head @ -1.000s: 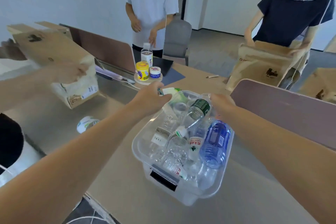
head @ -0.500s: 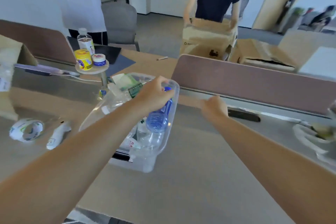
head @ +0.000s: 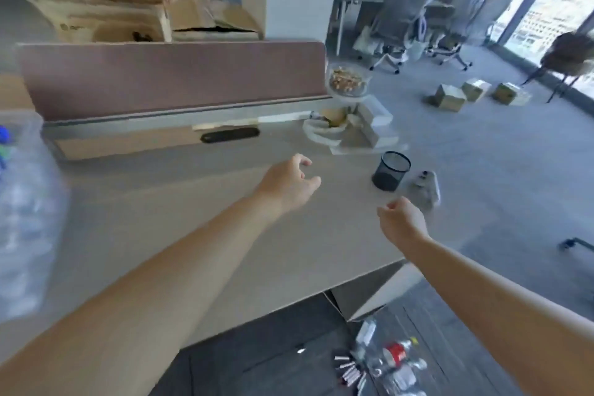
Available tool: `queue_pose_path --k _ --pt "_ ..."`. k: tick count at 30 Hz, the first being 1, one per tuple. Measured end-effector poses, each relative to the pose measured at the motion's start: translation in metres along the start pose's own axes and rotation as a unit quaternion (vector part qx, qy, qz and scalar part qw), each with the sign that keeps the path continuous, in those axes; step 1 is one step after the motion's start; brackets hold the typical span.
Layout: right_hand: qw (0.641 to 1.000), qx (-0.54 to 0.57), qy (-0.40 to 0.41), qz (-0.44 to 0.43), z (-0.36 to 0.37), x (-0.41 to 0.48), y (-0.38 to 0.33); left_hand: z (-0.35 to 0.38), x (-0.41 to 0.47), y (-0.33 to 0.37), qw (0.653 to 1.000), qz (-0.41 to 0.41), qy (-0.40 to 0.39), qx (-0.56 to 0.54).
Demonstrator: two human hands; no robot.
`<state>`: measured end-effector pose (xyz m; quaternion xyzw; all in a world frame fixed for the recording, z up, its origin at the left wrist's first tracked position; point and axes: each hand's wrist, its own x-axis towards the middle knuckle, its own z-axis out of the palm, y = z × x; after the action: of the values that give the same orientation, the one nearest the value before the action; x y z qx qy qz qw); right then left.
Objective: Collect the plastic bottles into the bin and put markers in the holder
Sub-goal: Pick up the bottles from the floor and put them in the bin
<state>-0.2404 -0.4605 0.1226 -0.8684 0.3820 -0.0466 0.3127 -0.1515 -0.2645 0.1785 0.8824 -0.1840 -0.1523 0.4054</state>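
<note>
The clear plastic bin (head: pixel 22 234) full of bottles is a blur at the far left edge of the desk. A black mesh holder (head: pixel 390 171) stands near the desk's right corner. My left hand (head: pixel 289 183) hovers over the desk left of the holder, empty, fingers loosely curled and apart. My right hand (head: pixel 401 218) is below the holder, fingers curled in, nothing visible in it. On the dark floor under the desk corner lie several plastic bottles (head: pixel 393 360) and several markers (head: pixel 348 371).
A mauve divider panel (head: pixel 173 74) runs along the desk's back. White trays and a bowl (head: pixel 348 128) crowd the far right corner. A small grey object (head: pixel 424 191) lies beside the holder. Cardboard boxes, office chairs and seated people fill the room beyond.
The view has swung right. My left hand let go of the bin's rim and both hands moved right toward the holder; the bin now sits at the left edge.
</note>
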Motion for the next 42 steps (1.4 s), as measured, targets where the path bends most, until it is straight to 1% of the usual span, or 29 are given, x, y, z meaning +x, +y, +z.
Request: queue_pose_path --k 4,6,8,12,15,20,23,26,29,32,33,36,39,40,42 --pt "0.997 0.015 0.014 0.074 0.01 0.004 0.117 0.134 0.0 0.014 0.996 -0.009 -0.086 0.004" --pt "0.992 0.044 0.024 0.117 0.029 0.001 0.169 0.195 -0.004 0.004 0.991 -0.027 -0.129 0.01" --pt "0.985 0.048 0.007 0.168 0.053 -0.005 0.223 0.248 -0.006 -0.016 0.983 -0.046 -0.175 0.036" --pt "0.961 0.045 -0.03 0.27 0.091 -0.032 0.319 0.326 -0.005 -0.068 0.957 -0.096 -0.262 0.073" --pt "0.948 0.029 -0.055 0.313 0.109 -0.052 0.371 0.367 0.002 -0.102 0.946 -0.118 -0.29 0.083" --pt "0.934 0.03 -0.07 0.35 0.161 -0.034 0.44 0.437 0.012 -0.153 0.942 -0.153 -0.289 0.073" --pt "0.925 0.042 -0.1 0.365 0.207 -0.021 0.493 0.498 0.016 -0.187 0.939 -0.156 -0.284 0.114" --pt "0.909 0.06 -0.111 0.398 0.255 0.002 0.567 0.582 0.027 -0.225 0.945 -0.136 -0.266 0.132" --pt "0.899 0.052 -0.111 0.42 0.31 0.026 0.647 0.672 0.035 -0.265 0.952 -0.115 -0.254 0.125" --pt "0.883 0.072 -0.081 0.456 0.365 0.054 0.714 0.75 0.041 -0.31 0.953 -0.11 -0.257 0.117" --pt "0.883 0.071 -0.069 0.459 0.381 0.065 0.733 0.772 0.043 -0.324 0.953 -0.105 -0.261 0.115" --pt "0.885 0.061 -0.055 0.458 0.425 0.092 0.776 0.826 0.051 -0.36 0.956 -0.095 -0.256 0.111" --pt "0.882 0.023 -0.095 0.46 0.456 0.095 0.81 0.866 0.05 -0.375 0.963 -0.112 -0.232 0.078" --pt "0.877 0.036 -0.101 0.468 0.461 0.092 0.818 0.876 0.048 -0.376 0.964 -0.111 -0.231 0.075" --pt "0.863 0.087 -0.083 0.491 0.46 0.085 0.83 0.897 0.041 -0.374 0.965 -0.089 -0.233 0.084"
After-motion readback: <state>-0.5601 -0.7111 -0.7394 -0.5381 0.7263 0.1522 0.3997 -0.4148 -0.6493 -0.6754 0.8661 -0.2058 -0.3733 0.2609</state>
